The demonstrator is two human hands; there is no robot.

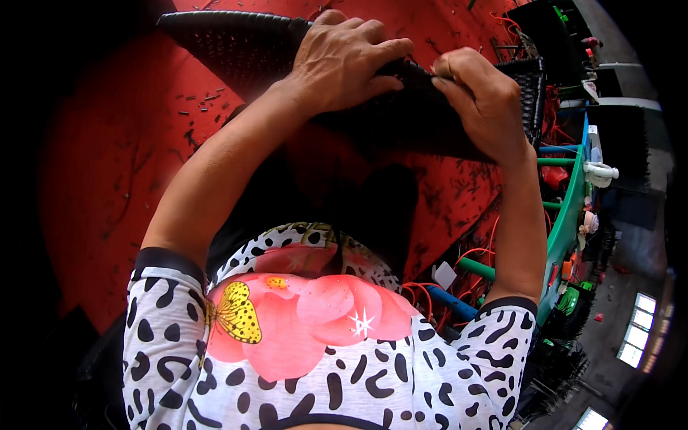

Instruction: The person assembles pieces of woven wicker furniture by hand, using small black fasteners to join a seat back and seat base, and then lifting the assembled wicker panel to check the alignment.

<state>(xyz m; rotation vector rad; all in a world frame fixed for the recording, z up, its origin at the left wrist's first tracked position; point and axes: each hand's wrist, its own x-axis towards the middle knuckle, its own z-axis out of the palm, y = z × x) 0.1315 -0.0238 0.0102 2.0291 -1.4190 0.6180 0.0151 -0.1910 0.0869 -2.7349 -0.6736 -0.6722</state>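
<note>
A black woven wicker piece (247, 50) is held up in front of the body, stretched across the upper part of the view from a pointed corner at left to a braided end at right. Its upper rim is overlapped by the left hand (340, 61) near the middle: the fingers are bent over the edge, the index finger is pointed to the right, and the thumb is laid lower, on the near side, so that the rim is clasped between them. By the right hand (484, 100), the same piece is met farther along, to the right of the left hand, with a short gap left between the two. There the fingers are curled toward the thumb at the rim; whether a strand is pinched between them cannot be told. The lower part of the piece is lost in dark shadow below both hands.

Beneath, a red ground covering (107, 193) is strewn with small dark scraps (208, 97). At right, a green tube (476, 269) and a blue tube (451, 304) are seen among red cords (473, 252), with a white card (443, 276) beside them. A spotted shirt (301, 390) printed with a pink flower is worn.
</note>
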